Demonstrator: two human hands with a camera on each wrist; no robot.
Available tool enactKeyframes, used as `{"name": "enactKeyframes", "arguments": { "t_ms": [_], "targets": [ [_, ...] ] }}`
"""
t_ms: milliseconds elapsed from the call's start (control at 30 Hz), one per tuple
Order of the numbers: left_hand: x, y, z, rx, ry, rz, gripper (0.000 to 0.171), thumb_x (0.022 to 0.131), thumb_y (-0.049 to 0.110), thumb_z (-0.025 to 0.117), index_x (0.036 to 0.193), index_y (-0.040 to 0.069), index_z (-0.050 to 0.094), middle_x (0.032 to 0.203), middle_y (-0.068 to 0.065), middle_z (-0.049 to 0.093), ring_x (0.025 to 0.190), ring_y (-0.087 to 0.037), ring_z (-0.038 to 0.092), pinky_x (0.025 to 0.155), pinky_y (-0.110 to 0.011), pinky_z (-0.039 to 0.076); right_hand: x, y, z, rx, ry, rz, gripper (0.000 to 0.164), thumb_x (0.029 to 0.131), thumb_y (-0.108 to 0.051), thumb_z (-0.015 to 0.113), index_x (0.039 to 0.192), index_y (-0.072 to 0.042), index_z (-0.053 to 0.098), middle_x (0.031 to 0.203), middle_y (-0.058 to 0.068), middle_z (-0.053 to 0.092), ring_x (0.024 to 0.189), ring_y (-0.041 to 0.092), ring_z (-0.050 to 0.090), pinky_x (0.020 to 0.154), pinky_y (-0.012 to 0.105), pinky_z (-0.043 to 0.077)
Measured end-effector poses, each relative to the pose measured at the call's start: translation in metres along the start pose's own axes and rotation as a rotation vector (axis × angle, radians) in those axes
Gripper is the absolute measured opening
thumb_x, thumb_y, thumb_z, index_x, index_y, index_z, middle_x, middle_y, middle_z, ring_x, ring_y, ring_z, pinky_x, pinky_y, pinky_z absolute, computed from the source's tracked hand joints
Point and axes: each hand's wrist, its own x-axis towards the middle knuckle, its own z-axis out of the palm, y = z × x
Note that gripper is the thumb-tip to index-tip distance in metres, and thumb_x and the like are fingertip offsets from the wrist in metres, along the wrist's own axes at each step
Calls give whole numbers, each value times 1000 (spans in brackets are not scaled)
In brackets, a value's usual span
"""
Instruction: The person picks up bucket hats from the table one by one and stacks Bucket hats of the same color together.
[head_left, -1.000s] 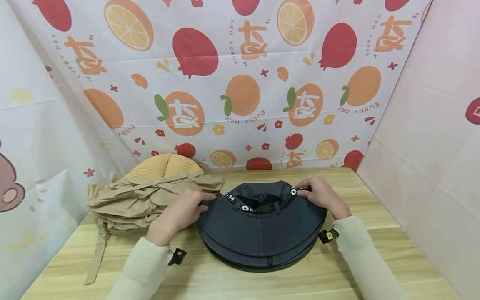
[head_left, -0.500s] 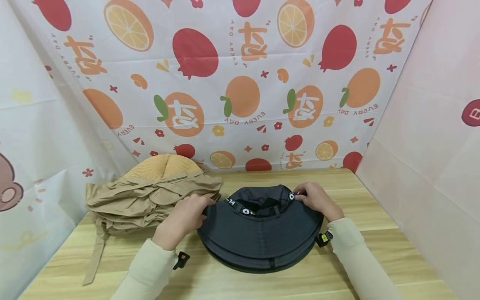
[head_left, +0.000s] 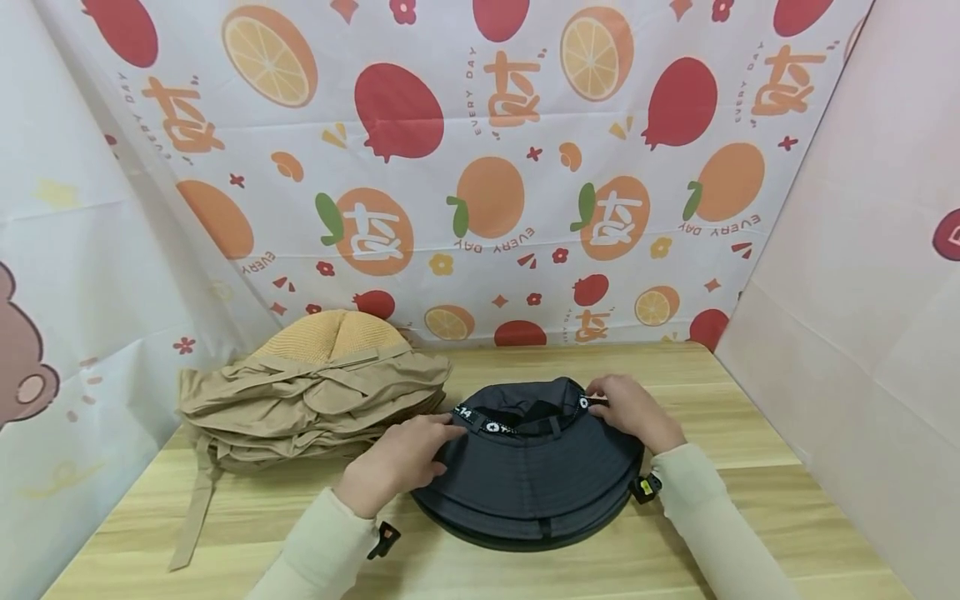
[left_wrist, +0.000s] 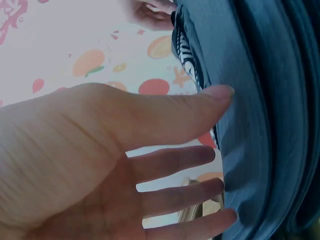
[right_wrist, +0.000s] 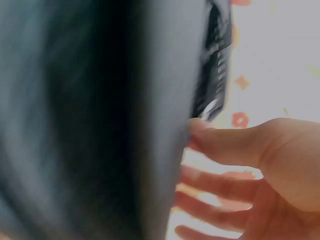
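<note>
A dark grey bucket hat (head_left: 517, 471) with a wide brim lies folded on the wooden table (head_left: 480, 575), its layered brim edges facing me. A printed band (head_left: 495, 427) with white star logos shows along its opening. At the hat's left side my left hand (head_left: 405, 458) has its thumb and fingers extended; in the left wrist view the thumb (left_wrist: 175, 117) touches the brim. On the other side, my right hand (head_left: 633, 412) pinches the hat near the band. The right wrist view has that thumb (right_wrist: 225, 145) at the hat's edge, the fingers partly behind it.
To the left lie crumpled tan fabric hats (head_left: 315, 404), with a strap (head_left: 193, 521) hanging toward the front. Behind them rises a yellow woven hat (head_left: 337, 335). A fruit-print cloth (head_left: 480, 108) closes off the back, and pale cloths stand at both sides.
My left hand has moved right and toward me along the hat, its fingers spreading. The hat has become narrower on its left side. My right hand has shifted slightly toward me.
</note>
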Motion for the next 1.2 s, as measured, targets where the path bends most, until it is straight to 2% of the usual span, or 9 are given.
{"name": "enactKeyframes", "arguments": {
  "t_ms": [67,233,367,567,767,1033,1200],
  "targets": [
    [1,3,4,26,-13,-14,53,87,11,82,137,12,67,150,-20,57,135,-42,57,98,-61,54,-3,-10,-4,-22,-59,6,32,96,-14,74,124,0,69,119,21,71,112,37,68,96,52,56],
    [4,12,14,129,-67,-47,52,89,17,81,139,17,66,150,-14,58,139,-39,55,96,-60,56,-8,-31,-9,-2,-287,82,65,97,-25,74,150,3,48,146,27,56,137,44,53,112,56,46],
    [5,17,19,182,-102,-73,54,92,19,79,143,21,63,153,-12,56,141,-39,53,96,-58,57,-11,-34,-9,8,-388,144,75,98,-28,72,157,2,37,155,27,48,145,44,44,118,57,39],
    [5,23,22,220,-106,-77,55,93,21,77,145,25,61,154,-10,56,141,-35,53,95,-55,58,-12,-32,-9,12,-430,171,77,98,-29,73,158,0,36,158,26,44,148,44,42,119,58,38],
    [4,27,24,198,-93,-51,53,96,20,74,146,25,59,154,-11,55,140,-34,55,97,-54,57,-13,-28,-11,3,-455,195,77,97,-29,73,159,-2,36,161,23,42,149,42,41,120,57,37],
    [6,26,27,114,-106,-86,53,96,14,72,146,23,59,156,-13,53,143,-39,51,102,-70,48,-12,-29,-14,5,-459,207,78,96,-28,74,159,-3,37,160,23,43,148,42,42,119,58,38],
    [7,27,28,119,-105,-86,53,96,11,72,146,22,59,156,-12,53,144,-39,50,99,-77,46,-13,-28,-13,6,-455,231,78,96,-28,75,159,-3,37,160,23,44,148,42,43,118,59,39]
  ]
}}
